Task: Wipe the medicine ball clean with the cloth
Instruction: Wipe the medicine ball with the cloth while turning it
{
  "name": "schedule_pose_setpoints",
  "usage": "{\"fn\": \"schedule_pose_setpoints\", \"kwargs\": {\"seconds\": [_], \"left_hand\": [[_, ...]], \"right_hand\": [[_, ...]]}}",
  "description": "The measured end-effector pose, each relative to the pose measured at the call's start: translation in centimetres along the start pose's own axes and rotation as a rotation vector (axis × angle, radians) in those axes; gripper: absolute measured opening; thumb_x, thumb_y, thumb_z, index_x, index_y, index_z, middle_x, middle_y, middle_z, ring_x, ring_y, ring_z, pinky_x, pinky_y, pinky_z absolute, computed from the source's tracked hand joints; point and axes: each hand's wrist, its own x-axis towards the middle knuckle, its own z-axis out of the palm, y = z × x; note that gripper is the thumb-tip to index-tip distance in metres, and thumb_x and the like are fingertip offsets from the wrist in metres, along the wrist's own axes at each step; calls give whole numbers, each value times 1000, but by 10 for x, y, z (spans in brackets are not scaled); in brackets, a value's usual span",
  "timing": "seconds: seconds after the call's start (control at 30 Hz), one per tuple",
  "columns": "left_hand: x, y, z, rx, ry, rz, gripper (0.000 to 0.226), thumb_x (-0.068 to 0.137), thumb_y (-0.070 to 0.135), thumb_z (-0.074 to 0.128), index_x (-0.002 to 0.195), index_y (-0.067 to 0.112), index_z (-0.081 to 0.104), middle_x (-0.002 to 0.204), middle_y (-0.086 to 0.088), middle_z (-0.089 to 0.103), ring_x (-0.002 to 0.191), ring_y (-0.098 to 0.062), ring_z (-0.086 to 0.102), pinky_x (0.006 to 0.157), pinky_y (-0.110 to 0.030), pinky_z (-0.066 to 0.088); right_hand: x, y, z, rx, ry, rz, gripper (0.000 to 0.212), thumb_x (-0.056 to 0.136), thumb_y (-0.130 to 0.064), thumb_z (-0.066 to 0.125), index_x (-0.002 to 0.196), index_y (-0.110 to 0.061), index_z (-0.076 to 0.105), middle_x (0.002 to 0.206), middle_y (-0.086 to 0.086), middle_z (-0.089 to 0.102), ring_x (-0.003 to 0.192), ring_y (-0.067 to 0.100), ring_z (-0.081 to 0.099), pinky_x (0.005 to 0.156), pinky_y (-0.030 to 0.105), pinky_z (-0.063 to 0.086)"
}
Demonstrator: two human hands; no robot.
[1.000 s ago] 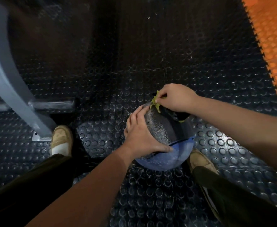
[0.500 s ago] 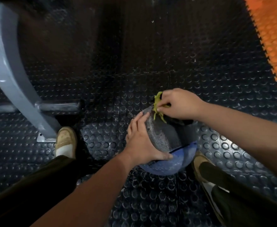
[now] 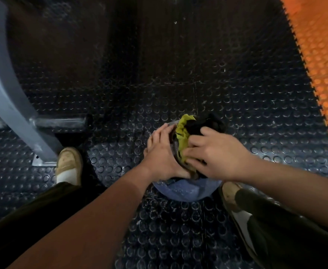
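Observation:
The medicine ball [image 3: 186, 189], grey-black on top with a blue lower part, sits on the studded floor between my feet. My left hand [image 3: 162, 156] is curved round its left side, fingers pointing away, thumb low on the front. My right hand [image 3: 215, 154] presses a bunched black and yellow-green cloth [image 3: 184, 131] onto the ball's top, its fingers curled into the fabric. Most of the ball's upper face is hidden by the cloth and both hands.
A grey metal machine leg [image 3: 14, 105] with a floor bar [image 3: 60, 123] stands at the left, close to my left shoe [image 3: 69, 164]. My right shoe [image 3: 231, 191] is beside the ball. Orange studded matting [image 3: 322, 61] borders the black floor [image 3: 178, 74] at the right.
My right hand has drawn the cloth from the ball's far edge back toward me across the top, and the cloth now lies spread wider. My left hand keeps its hold.

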Motion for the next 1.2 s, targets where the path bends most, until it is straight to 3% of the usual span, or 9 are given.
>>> {"fn": "schedule_pose_setpoints", "kwargs": {"seconds": [0.1,0.17,0.27,0.4,0.5,0.7,0.83,1.0,1.2], "left_hand": [[1,10,-1,40,-58,-41,139,50,54,90,151,26,-2,153,15,-5,144,-16,-4,119,-51,12],[5,18,-2,18,-51,-36,134,50,56,89,150,33,3,153,17,-3,144,-17,-4,118,-54,14],[15,26,-6,-4,-59,-77,129,49,53,91,148,40,8,153,15,0,144,-19,-2,117,-54,16],[26,27,-11,-22,-56,-63,121,51,44,91,145,40,14,148,13,9,140,-18,7,117,-51,21],[23,25,-8,-34,-22,-33,121,52,45,90,146,38,15,150,15,7,141,-15,7,117,-51,19],[5,23,9,244,-71,91,149,46,66,85,152,34,-14,155,20,-23,145,-17,-22,117,-54,2],[0,22,14,159,-28,42,148,45,62,88,151,37,-13,154,22,-24,145,-17,-23,119,-56,3],[8,18,-2,66,-43,-18,147,44,56,91,152,37,-8,156,19,-19,147,-17,-17,119,-56,8],[18,34,2,142,-77,-67,150,46,59,89,151,35,-15,157,15,-24,146,-20,-21,118,-58,6]], "right_hand": [[18,27,7,16,67,113,35,86,-36,41,81,-22,73,75,-2,57,64,22,49,56,23,33],[33,41,15,50,90,293,35,90,-33,43,88,-15,74,81,5,59,70,29,50,63,33,44],[37,41,24,32,119,456,26,95,-27,51,99,-10,71,91,10,59,79,32,47,69,37,41],[0,21,23,160,157,458,37,92,-34,56,118,-9,63,103,9,56,89,30,47,76,38,42],[-22,14,24,199,140,391,48,89,-40,47,120,-8,63,101,8,57,86,28,51,73,34,44],[-2,40,16,297,206,482,25,88,-20,63,109,-9,70,94,8,64,86,30,59,80,29,38],[22,47,13,320,206,568,26,91,-27,62,111,-11,65,106,6,64,100,24,57,89,28,35],[-3,34,10,318,26,434,66,84,-50,61,138,-17,47,125,1,46,110,22,40,95,27,30],[-21,41,19,386,213,442,32,80,-24,76,107,-8,70,99,5,61,88,21,45,79,31,37]]}}
